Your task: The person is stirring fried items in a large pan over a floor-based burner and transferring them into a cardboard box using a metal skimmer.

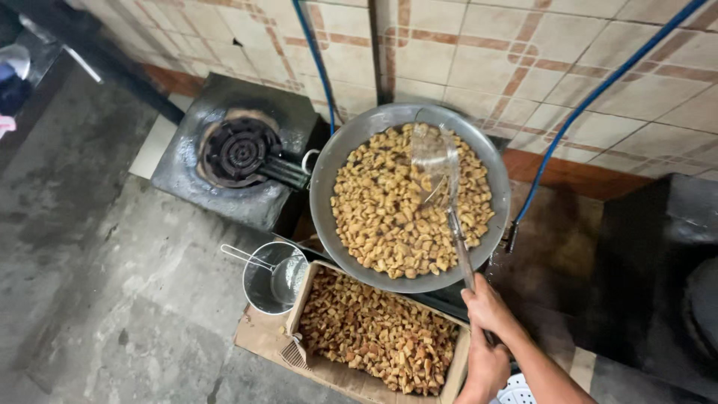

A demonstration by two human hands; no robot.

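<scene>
A wide grey metal wok (326,173) is filled with small golden-brown fried pieces (381,209). A flat metal skimmer (434,158) lies over the pieces, and its long handle (459,247) runs down toward me. My right hand (488,305) grips the handle just past the wok's near rim. My left hand (485,369) sits lower and is closed around the handle's end. Below the wok stands an open cardboard box (299,298) holding more of the same fried pieces (374,333).
A black gas burner (239,150) stands left of the wok on a dark stand. A small metal pot (260,290) with a ladle sits beside the box. Two blue hoses (315,60) (598,91) run up the tiled wall. A dark bulky stove (658,269) stands at right.
</scene>
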